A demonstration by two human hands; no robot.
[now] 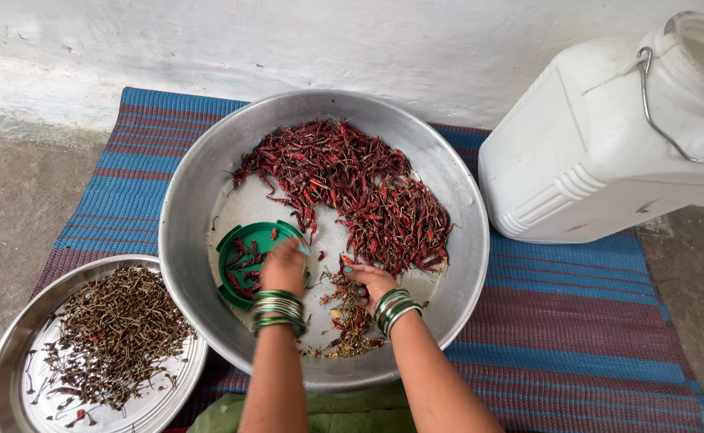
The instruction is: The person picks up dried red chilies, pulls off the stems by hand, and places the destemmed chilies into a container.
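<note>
You have one large steel basin (191, 200), one steel plate (7, 353), one green lid (235, 240), one white jerrycan (608, 136), one striped mat (576, 321), and two hands: left hand (284, 269), right hand (372, 282).

The big basin (199, 200) and the plate (7, 361) are dull brushed metal, the small green dish (231, 240) and white canister (592, 152) smooth plastic, the striped mat (576, 321) coarse woven fibre, the dried chillies (368, 192) wrinkled and faintly glossy, the wall (288, 40) rough matt plaster.
</note>
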